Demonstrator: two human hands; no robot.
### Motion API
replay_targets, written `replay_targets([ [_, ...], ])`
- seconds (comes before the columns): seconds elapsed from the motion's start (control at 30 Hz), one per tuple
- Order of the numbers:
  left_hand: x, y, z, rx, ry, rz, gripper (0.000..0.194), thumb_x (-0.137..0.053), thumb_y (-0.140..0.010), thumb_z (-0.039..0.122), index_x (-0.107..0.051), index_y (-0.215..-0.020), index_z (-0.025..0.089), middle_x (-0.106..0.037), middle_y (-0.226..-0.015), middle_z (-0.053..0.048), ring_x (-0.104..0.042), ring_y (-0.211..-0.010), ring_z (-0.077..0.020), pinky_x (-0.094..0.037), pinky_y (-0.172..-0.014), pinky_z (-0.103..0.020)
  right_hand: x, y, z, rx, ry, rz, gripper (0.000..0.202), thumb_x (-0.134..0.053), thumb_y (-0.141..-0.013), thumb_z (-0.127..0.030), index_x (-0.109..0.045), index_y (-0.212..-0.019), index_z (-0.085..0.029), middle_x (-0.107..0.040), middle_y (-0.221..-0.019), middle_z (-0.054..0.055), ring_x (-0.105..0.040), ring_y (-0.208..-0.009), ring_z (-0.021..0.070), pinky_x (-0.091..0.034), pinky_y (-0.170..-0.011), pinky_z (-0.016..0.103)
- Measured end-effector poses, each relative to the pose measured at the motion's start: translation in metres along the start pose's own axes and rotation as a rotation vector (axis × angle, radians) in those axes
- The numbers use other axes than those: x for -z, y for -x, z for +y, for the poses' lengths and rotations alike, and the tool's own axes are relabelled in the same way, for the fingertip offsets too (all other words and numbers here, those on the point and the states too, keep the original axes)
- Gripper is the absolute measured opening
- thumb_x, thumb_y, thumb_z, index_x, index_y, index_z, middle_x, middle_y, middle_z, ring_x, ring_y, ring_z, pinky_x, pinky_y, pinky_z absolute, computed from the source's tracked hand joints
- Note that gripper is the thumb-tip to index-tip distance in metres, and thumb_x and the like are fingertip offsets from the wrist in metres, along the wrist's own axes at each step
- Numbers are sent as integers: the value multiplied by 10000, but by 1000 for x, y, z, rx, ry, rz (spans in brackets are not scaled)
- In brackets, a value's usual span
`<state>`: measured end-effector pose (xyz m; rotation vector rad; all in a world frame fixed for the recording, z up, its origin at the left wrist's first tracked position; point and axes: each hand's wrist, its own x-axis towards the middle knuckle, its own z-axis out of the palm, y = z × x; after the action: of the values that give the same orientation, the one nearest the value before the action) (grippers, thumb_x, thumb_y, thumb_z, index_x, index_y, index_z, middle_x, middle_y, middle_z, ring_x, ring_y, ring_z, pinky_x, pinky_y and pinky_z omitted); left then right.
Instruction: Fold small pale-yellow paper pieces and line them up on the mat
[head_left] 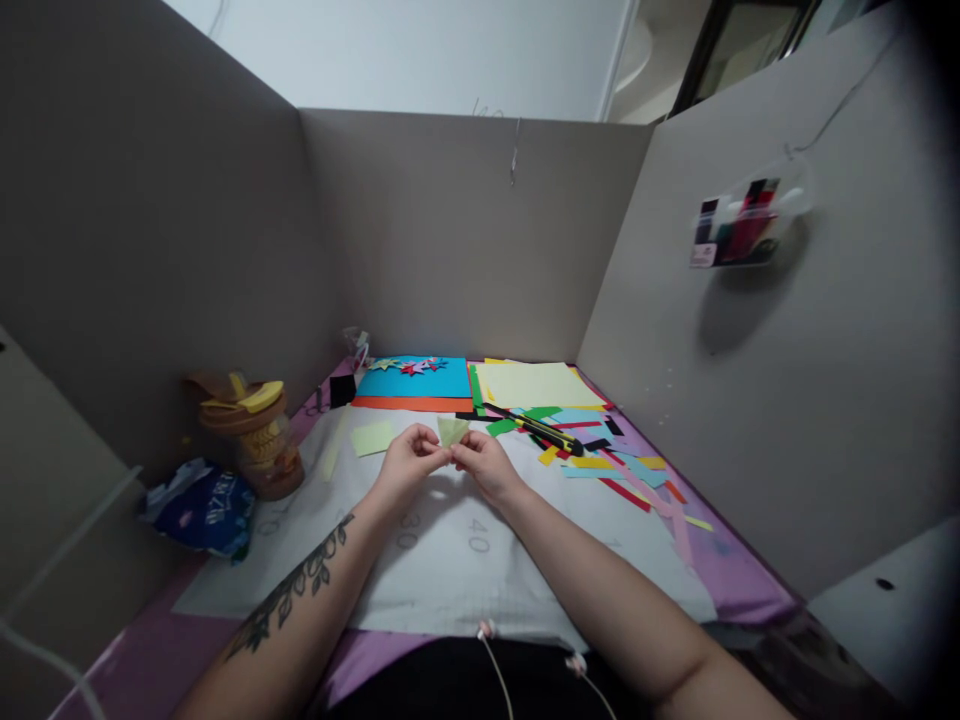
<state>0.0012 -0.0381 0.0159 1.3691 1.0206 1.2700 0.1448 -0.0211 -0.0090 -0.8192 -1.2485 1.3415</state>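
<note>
Both hands meet mid-surface: left hand [415, 452] and right hand [481, 458], fingers pinched nearly closed on the folded paper [453, 431]. Pale square [373, 438] at ten o'clock from it, cutter [551, 434] at three, colourful strips [628, 468] beyond, cup [259, 440] at nine!

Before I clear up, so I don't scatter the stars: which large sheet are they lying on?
The blue sheet, with orange paper showing along its near edge; the pale yellow sheet to its right bears no stars.
</note>
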Motion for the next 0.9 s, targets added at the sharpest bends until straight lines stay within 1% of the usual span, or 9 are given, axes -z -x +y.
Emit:
replay_targets([
  [0.1,0,0,1,16,7,-18,279,-700,-610,247,-476,-756,169,-581,-535,45,-530,-500,-97,-362,-512,-182,1,1,1,26,79,-14,178,-653,-660,-297,-553,-622,-155,-542,-571,-23,-453,-532,91,-346,-518,219],
  [0.2,0,0,2,-2,-22,-9,219,-651,-630,214,-486,-767,169,-556,-505,56,-517,-497,-99,-368,-518,-188,1,1,1,45,175,-22,169,-623,-677,-284,-537,-608,-156,-519,-555,-32,-430,-521,86,-322,-510,214],
  [0.33,-1,1,3,-62,-111,35,182,-599,-641,174,-504,-797,170,-525,-501,71,-495,-497,-94,-357,-510,-185,1,1,2,27,226,-14,106,-564,-672,-236,-522,-610,-161,-500,-546,-39,-421,-515,87,-323,-511,214],
  [0.47,-2,1,6,-113,-161,85,150,-605,-636,183,-529,-763,154,-541,-577,51,-505,-534,-88,-364,-526,-186,2,-1,5,12,249,0,102,-539,-665,-234,-497,-602,-166,-474,-525,-46,-411,-504,87,-315,-497,212],
  [0.6,2,-3,6,-68,-113,175,217,-639,-620,211,-546,-806,150,-566,-608,40,-527,-551,-95,-381,-541,-196,1,-2,8,-6,283,-18,105,-526,-668,-252,-498,-616,-166,-474,-535,-46,-413,-504,86,-315,-489,208],
  [0.8,17,-13,0,-46,5,327,311,-667,-599,258,-559,-867,142,-598,-639,13,-581,-617,-124,-432,-621,-236,1,1,6,-81,363,-47,108,-507,-671,-259,-477,-615,-171,-444,-519,-55,-366,-455,73,-260,-434,196],
  [0.87,19,-15,0,-39,63,357,350,-667,-598,282,-547,-895,139,-593,-668,5,-598,-661,-138,-448,-641,-249,2,1,5,-88,362,-46,110,-507,-672,-260,-477,-616,-170,-438,-518,-55,-358,-452,72,-251,-427,197],
  [0.9,18,-15,0,-31,74,351,364,-663,-603,296,-542,-910,141,-589,-688,1,-601,-680,-142,-452,-636,-248,2,1,4,-83,360,-39,111,-507,-673,-260,-478,-616,-169,-438,-519,-54,-358,-455,72,-253,-429,197],
])
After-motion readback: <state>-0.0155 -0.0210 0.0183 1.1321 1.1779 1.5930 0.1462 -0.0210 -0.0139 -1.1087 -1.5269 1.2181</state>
